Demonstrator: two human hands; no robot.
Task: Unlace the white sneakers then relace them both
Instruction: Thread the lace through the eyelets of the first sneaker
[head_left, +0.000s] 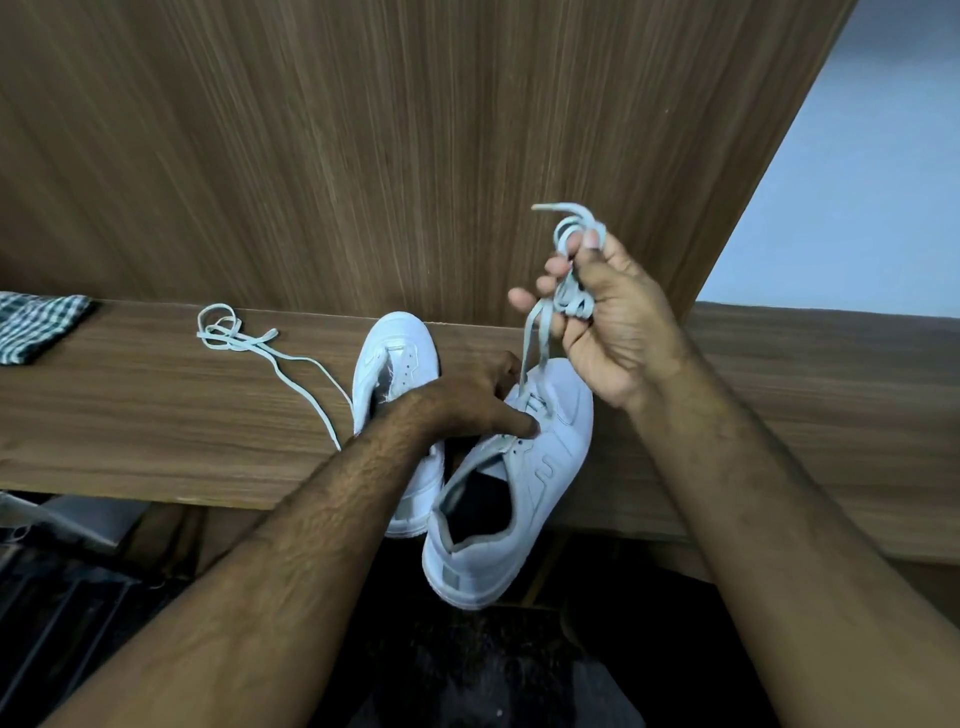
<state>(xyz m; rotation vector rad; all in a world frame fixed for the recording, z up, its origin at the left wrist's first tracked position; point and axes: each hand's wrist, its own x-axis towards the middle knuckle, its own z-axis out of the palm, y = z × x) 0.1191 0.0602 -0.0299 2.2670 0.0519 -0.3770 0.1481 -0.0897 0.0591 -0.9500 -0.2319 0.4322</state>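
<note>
My right hand (605, 317) grips the bunched pale flat lace (571, 299) above the white leather sneaker (524, 478) overhanging the wooden desk (156, 415); my left hand (475, 400) presses its eyelets. A hard tug could drag it off.

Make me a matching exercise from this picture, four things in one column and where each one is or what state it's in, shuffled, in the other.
Column one:
1. loose lace
2. checked cloth
3. right-side sneaker
4. left-side sneaker

Column two:
A. folded at the far left of the wooden ledge
B. lying alone on the ledge, in no shoe
C. lace gone from the eyelets that show, partly behind the left hand
D. its lace bunched in the raised right hand

Pairs: 1-B, 2-A, 3-D, 4-C
</note>
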